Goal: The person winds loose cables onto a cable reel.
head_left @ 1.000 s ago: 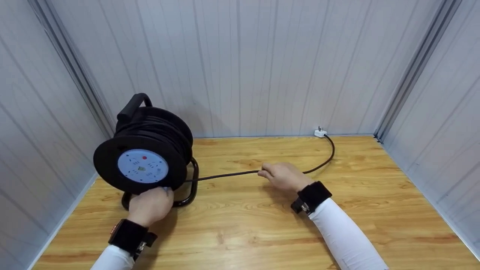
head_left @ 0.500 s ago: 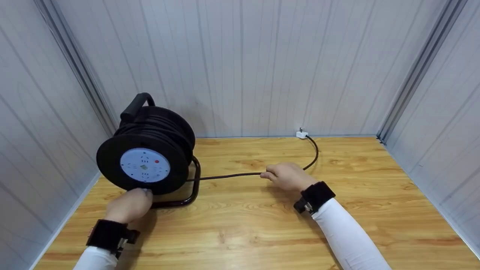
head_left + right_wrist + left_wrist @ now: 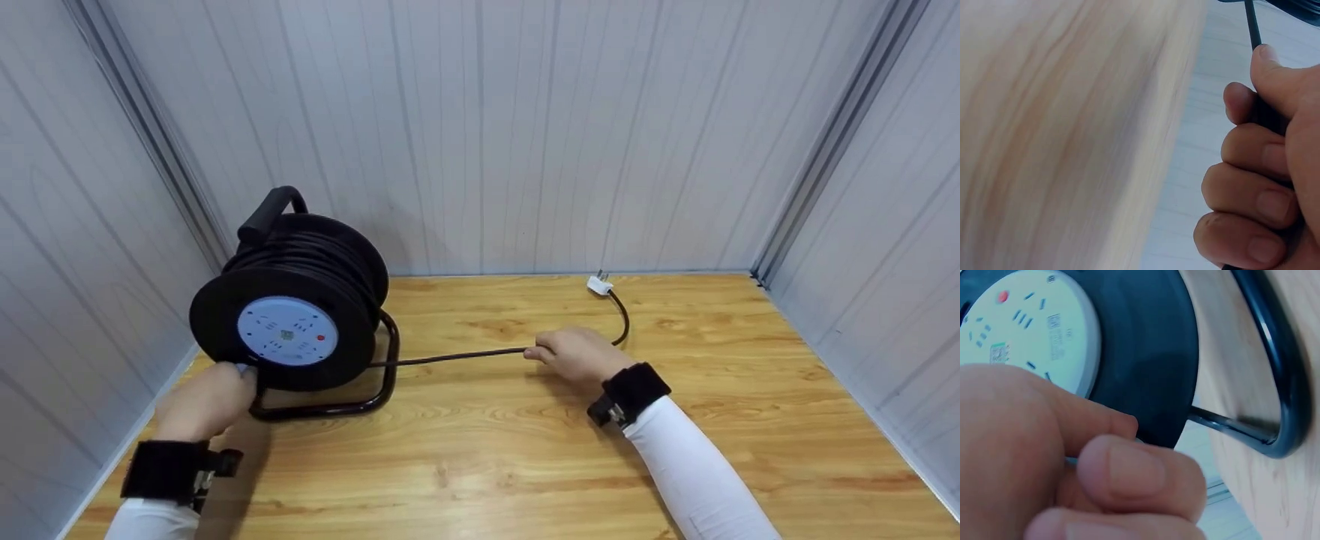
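Note:
A black cable reel (image 3: 210, 322) stands on its tubular frame (image 3: 386, 382) at the left, with a pale round socket panel (image 3: 287, 330) on its face. At the lower left of the reel's rim, my left hand (image 3: 206, 401) pinches a small grey-blue knob (image 3: 244, 368), mostly hidden by the fingers. My right hand (image 3: 579, 355), curled into a fist in the right wrist view, grips the black cable (image 3: 457, 355) that runs from the reel's lower side. Beyond that hand the cable curves back to a white plug (image 3: 599, 285) near the rear wall, its pins pointing up.
The wooden tabletop (image 3: 465, 465) extends in front of and to the right of the reel. Pale panelled walls (image 3: 510, 135) enclose it at the back and both sides. A black carrying handle (image 3: 262, 214) rises above the reel.
My left hand has moved left along the reel's lower rim, and the reel face has turned clockwise. The plug has come left and a little nearer, while the right hand has stayed almost in place.

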A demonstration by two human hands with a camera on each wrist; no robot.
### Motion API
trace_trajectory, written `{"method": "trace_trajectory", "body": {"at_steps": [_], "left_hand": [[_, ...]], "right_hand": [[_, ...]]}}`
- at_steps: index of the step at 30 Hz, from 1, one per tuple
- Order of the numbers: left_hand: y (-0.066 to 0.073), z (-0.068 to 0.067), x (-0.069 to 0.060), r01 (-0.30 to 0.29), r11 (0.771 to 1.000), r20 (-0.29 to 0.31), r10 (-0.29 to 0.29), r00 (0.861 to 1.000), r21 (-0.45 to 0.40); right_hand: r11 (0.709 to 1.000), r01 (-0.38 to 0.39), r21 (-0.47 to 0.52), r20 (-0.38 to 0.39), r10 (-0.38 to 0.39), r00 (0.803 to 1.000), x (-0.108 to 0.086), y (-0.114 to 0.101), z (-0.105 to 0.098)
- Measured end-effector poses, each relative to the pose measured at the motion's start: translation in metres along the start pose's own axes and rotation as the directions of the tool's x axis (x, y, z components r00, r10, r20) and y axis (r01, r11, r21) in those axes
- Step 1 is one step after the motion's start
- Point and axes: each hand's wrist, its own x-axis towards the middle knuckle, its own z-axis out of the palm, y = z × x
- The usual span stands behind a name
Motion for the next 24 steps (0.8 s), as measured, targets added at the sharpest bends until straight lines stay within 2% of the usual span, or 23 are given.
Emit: {"method": "trace_trajectory", "body": {"at_steps": [9, 14, 19, 24], "left_hand": [[-0.001, -0.019, -0.015, 0.097, 0.994, -0.022, -0.098, 0.995, -0.045], [0.003, -0.028, -0.018, 0.138, 0.986, -0.103, -0.148, 0.984, -0.097], [0.017, -0.035, -0.016, 0.13, 0.972, -0.234, -0.176, 0.956, -0.196], [0.034, -0.041, -0.013, 0.101, 0.948, -0.356, -0.21, 0.911, -0.3]], "right_hand": [[1.0, 0.012, -0.003, 0.015, -0.012, 1.0, 0.001, -0.003, 0.006], [1.0, 0.01, -0.024, 0.012, -0.01, 1.0, 0.002, 0.001, 0.006], [0.999, 0.006, -0.035, 0.009, -0.005, 1.0, 0.003, 0.003, 0.006], [1.0, 0.002, -0.015, 0.01, -0.002, 1.0, 0.004, 0.005, 0.008]]}}
